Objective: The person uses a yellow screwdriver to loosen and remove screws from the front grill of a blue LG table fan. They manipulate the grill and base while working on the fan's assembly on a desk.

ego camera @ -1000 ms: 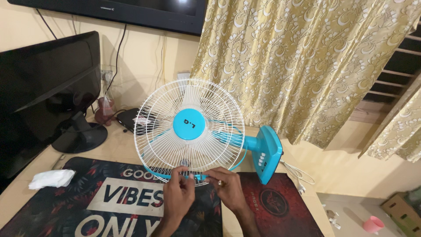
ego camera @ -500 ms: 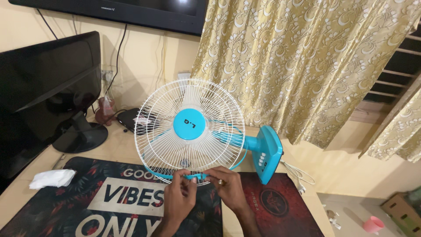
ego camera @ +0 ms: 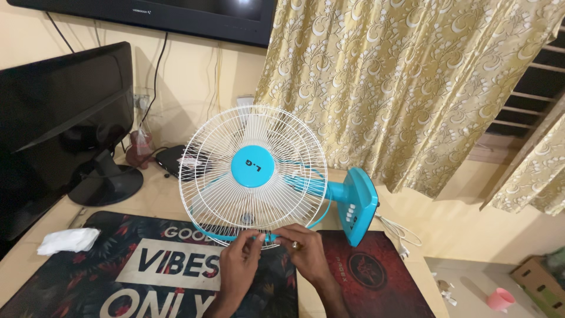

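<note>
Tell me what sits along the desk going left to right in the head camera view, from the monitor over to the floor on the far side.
Black monitor on a round stand → crumpled white tissue → white wire-grille fan with a turquoise hub → turquoise fan base with white buttons → small pink cup on the floor.

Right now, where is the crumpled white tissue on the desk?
In the head view, the crumpled white tissue lies at the desk's left edge, beside the dark printed desk mat and in front of the black monitor's round stand.
</note>
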